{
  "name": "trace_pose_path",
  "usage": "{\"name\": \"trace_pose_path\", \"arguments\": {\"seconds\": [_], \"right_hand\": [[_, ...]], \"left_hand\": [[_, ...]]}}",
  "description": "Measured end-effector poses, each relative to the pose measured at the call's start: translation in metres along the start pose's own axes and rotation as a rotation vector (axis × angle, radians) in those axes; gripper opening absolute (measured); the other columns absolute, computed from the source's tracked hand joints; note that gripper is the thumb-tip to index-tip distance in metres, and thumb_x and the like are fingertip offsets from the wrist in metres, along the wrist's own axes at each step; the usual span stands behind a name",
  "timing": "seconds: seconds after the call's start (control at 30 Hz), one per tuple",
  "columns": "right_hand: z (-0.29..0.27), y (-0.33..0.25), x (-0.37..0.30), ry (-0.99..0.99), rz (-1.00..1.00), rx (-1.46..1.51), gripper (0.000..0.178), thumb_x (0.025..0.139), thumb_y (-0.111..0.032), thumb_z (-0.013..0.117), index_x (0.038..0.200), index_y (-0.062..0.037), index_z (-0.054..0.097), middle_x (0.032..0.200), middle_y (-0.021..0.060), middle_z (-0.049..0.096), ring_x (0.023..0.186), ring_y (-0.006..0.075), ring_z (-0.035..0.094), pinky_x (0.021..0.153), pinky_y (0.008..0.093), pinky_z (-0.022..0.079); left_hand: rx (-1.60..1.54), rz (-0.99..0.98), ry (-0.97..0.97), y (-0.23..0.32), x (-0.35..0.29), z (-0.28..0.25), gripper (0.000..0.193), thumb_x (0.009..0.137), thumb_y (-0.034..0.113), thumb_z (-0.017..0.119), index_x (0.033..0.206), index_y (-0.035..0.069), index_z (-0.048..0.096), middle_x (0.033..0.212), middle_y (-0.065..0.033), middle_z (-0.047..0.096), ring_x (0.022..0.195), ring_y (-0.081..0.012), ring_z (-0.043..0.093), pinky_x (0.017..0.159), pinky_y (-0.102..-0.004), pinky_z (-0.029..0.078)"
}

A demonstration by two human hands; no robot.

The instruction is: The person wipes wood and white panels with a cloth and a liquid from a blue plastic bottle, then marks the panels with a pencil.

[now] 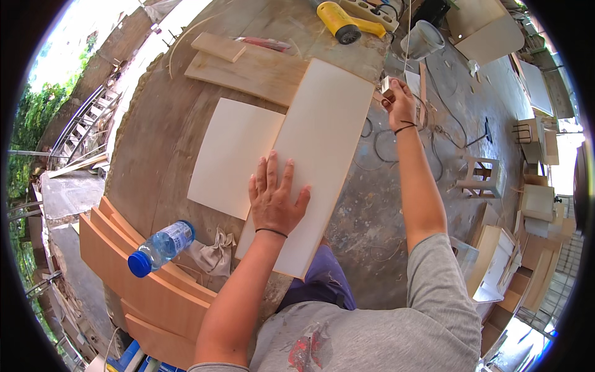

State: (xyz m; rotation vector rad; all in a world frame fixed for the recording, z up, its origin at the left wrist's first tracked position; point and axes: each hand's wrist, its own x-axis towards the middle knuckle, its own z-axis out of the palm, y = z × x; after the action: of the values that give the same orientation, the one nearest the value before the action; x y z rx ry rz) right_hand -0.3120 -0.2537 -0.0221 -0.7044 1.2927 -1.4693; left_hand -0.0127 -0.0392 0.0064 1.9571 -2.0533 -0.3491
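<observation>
My left hand (pixel 276 195) lies flat on a long white board (pixel 331 118), fingers spread. The board is set at a slant along the right side of the worktable, its edges bare and wood-coloured. Off the board's far right corner, my right hand (pixel 400 105) is raised, pinching a small pale block (pixel 387 87) whose exact kind I cannot make out. A second, squarer white panel (pixel 229 155) lies to the left, partly covered by the long board. Beyond them rest a bare plywood strip (pixel 254 71) and a shorter wooden piece (pixel 218 46).
Curved wooden panels (pixel 142 266) are stacked at the near left, with a blue-capped water bottle (pixel 164 247) and a crumpled cloth (pixel 214 253) beside them. A yellow heat gun (pixel 339 23) lies at the far edge. Cables, a bucket (pixel 423 42) and a stool (pixel 483 177) stand on the right-hand floor.
</observation>
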Motion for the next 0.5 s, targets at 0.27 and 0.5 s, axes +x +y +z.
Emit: {"name": "trace_pose_path", "arguments": {"seconds": [0.27,0.5], "right_hand": [[-0.027,0.006,0.002,-0.263,0.028,0.150,0.021,0.091,-0.015,0.061,0.109,-0.0054,0.057,0.090,0.0041,0.060,0.076,0.0166,0.059,0.060,0.0286,0.044],[-0.006,0.006,-0.009,-0.112,0.164,0.054,0.023,0.091,-0.024,0.064,0.107,-0.0097,0.056,0.088,0.0014,0.062,0.074,0.0143,0.060,0.062,0.0279,0.048]], "left_hand": [[-0.019,0.000,-0.007,0.001,0.000,-0.002,0.061,0.085,0.047,0.056,0.136,0.014,0.049,0.152,-0.0128,0.028,0.141,-0.0307,0.024,0.111,-0.0492,0.022],[-0.014,-0.005,0.005,-0.002,-0.001,-0.002,0.061,0.085,0.047,0.055,0.136,0.015,0.049,0.152,-0.0127,0.028,0.141,-0.0314,0.025,0.110,-0.0497,0.023]]}}
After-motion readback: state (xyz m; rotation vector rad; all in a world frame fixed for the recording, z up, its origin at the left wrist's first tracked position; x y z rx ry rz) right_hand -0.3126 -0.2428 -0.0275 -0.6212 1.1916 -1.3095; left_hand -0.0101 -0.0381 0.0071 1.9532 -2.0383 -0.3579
